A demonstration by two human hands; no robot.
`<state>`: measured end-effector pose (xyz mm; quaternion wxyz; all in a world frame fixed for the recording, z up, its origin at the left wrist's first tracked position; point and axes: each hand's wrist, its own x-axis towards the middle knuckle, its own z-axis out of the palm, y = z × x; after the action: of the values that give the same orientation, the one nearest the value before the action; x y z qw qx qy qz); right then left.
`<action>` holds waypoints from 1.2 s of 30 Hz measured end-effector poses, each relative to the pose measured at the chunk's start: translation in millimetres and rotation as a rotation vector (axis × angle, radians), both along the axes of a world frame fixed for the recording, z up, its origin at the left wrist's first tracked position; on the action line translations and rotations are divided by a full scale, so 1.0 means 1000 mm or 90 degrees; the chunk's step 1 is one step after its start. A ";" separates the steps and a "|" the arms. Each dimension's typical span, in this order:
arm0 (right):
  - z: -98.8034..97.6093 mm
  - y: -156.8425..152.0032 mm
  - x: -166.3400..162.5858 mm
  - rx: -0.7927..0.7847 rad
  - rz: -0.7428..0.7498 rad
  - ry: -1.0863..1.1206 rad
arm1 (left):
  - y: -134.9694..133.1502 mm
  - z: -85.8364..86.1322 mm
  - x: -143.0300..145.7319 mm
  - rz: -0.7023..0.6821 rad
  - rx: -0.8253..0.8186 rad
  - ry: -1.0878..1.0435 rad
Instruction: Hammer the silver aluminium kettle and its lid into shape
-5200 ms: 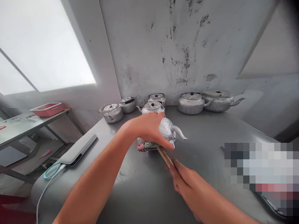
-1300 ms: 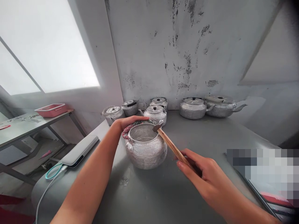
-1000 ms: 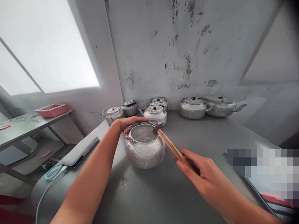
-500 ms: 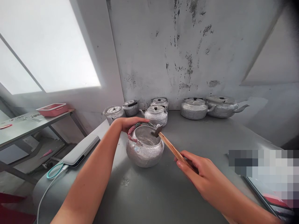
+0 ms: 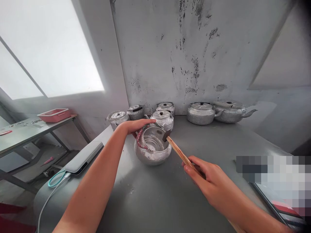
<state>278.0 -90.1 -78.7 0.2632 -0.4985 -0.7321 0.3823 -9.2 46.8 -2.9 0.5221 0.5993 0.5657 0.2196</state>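
Head | left hand (image 5: 136,125) seemingly closed on tilted kettle (image 5: 152,158), far left | right hand (image 5: 207,176) wrapped round hammer (image 5: 180,152) | advise: brace kettle, hammer controlled

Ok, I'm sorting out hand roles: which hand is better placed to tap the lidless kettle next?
Probably the right: the right hand grips the wooden-handled hammer, whose dark head is beside the lidless kettle. The left hand is occupied at that kettle's braided handle.

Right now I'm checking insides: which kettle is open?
The front kettle, its corded handle under the left hand, lacks a lid; the kettles behind wear theirs.
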 end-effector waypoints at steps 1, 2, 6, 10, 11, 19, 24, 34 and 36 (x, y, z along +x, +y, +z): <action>0.001 0.000 -0.001 -0.017 -0.008 0.013 | -0.002 0.002 0.001 0.006 0.030 0.028; 0.001 -0.001 -0.001 -0.037 -0.017 0.029 | -0.004 0.005 0.002 0.013 0.054 0.057; 0.006 -0.005 -0.002 -0.063 -0.042 0.109 | -0.017 0.021 0.009 0.023 0.114 0.136; 0.013 -0.011 -0.003 -0.045 -0.104 0.208 | -0.029 0.034 0.020 -0.020 0.201 0.208; 0.015 -0.012 -0.003 -0.038 -0.118 0.227 | -0.032 0.036 0.023 -0.019 0.226 0.238; 0.010 -0.009 0.000 -0.075 -0.142 0.317 | -0.048 0.032 0.046 -0.062 0.355 0.399; 0.006 -0.001 0.000 -0.072 -0.168 0.307 | -0.052 0.033 0.051 -0.145 0.438 0.440; -0.005 0.012 -0.004 -0.112 -0.160 0.290 | -0.031 0.036 0.009 -0.117 0.417 0.532; -0.006 0.013 -0.005 -0.127 -0.162 0.277 | -0.029 0.036 0.005 -0.100 0.418 0.501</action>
<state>273.5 -77.5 -84.4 0.4097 -0.5164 -0.5484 0.5145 -4.5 17.5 33.0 0.0696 0.8095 0.5737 0.1038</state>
